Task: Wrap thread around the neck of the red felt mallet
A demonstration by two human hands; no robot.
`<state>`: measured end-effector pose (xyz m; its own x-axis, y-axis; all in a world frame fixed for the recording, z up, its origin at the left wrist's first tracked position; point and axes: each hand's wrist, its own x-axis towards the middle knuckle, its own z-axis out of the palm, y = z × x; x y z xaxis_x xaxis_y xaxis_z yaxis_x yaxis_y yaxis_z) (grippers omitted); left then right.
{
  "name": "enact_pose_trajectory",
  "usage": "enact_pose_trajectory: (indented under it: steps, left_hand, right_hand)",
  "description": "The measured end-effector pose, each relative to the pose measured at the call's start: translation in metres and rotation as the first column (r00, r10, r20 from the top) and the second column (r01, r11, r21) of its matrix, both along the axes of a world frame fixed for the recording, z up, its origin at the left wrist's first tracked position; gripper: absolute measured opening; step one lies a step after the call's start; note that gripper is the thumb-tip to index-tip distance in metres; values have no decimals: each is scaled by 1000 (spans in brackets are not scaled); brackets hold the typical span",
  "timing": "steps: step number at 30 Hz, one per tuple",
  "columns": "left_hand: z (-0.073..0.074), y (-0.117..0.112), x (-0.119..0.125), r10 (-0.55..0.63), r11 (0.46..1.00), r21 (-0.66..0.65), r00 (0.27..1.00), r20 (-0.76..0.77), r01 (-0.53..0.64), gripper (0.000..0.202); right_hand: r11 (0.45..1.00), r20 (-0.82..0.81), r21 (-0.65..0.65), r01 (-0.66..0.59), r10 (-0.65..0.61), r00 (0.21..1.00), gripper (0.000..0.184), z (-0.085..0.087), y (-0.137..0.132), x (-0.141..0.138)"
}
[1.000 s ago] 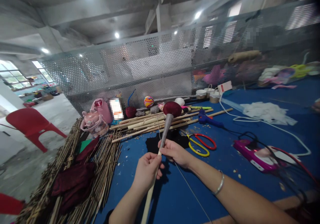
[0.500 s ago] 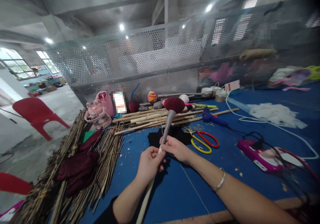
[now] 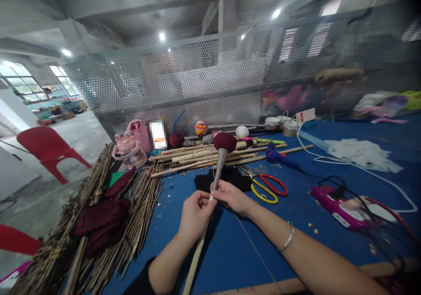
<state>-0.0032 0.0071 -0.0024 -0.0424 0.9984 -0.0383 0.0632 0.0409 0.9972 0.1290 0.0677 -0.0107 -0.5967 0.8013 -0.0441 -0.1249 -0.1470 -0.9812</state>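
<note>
I hold a long pale stick point(image 3: 196, 260) upright over the blue table point(image 3: 230, 251). Its upper part is wrapped in grey yarn point(image 3: 218, 168) and topped by a dark red fabric ball point(image 3: 225, 142). My left hand point(image 3: 195, 214) is closed around the stick just below the wrapping. My right hand point(image 3: 232, 196) pinches the stick at the lower end of the grey wrap, and a thin thread point(image 3: 253, 253) runs from there down toward me. A black cloth patch point(image 3: 230, 178) lies on the table behind my hands.
Yellow and red scissors point(image 3: 268, 187), a blue glue gun point(image 3: 279, 158), a pink iron point(image 3: 335, 200) with cords and white stuffing point(image 3: 362, 152) lie to the right. Bundled twigs with dark red cloth point(image 3: 101, 218) fill the left. Sticks point(image 3: 204, 156) and yarn balls line the perforated metal screen point(image 3: 210, 88).
The stick's ball end has swung slightly left and lower. Both hands keep their hold at the same spot on the stick. The camera view has shifted a little.
</note>
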Motion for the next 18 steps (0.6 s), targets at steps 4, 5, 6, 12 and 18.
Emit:
enact_pose_trajectory:
  steps: [4,5,6,12,18]
  left_hand:
    - [7,2,1,-60,981,-172,979,194,95,43]
    - [8,2,0,-82,974,-186,968,238,128,44]
    - [9,2,0,-102,969,-192,956,274,159,43]
    - [8,-3,2,-36,963,-239,942,333,121,36]
    - [11,-4,1,-1,964,-246,926,379,102,36]
  right_hand:
    - [999,-5,-9,-51,50,999,34,0,1,5]
    - [998,-12,-8,-58,58,998,34,1,1,5]
    - [998,-16,-2,-63,63,998,33,1,0,6]
    - [995,-47,18,-103,104,993,31,3,-3,0]
    - [998,-75,50,-32,36,996,28,6,-2,1]
